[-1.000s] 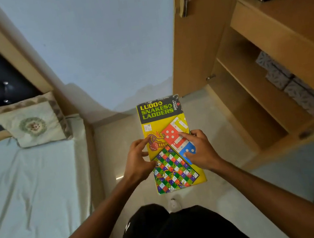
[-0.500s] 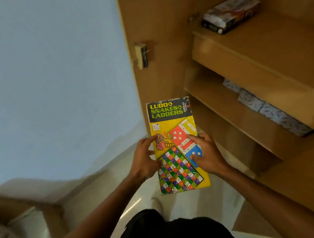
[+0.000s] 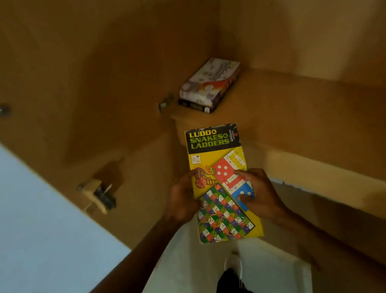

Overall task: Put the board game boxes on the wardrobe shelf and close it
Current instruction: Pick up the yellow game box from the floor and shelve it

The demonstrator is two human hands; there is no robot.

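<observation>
I hold a yellow Ludo and Snakes & Ladders box (image 3: 216, 158) flat in front of me with both hands. My left hand (image 3: 184, 197) grips its left edge, thumb on the lid. My right hand (image 3: 258, 194) grips its right edge, fingers curled over the top. The box's far end is just below the front edge of the wardrobe shelf (image 3: 291, 97). A second, white and purple board game box (image 3: 210, 84) lies on that shelf in the back left corner.
The open wardrobe door (image 3: 65, 77) stands to the left, with a hinge (image 3: 99, 194) on its inner face. A lower shelf edge (image 3: 327, 177) runs to the right. The pale wall (image 3: 25, 232) is at the lower left, the light floor (image 3: 181, 284) below.
My view has swung right and up from the bed to the wardrobe. The shelf with the second box is now straight ahead, and the box in my hands is closer to it.
</observation>
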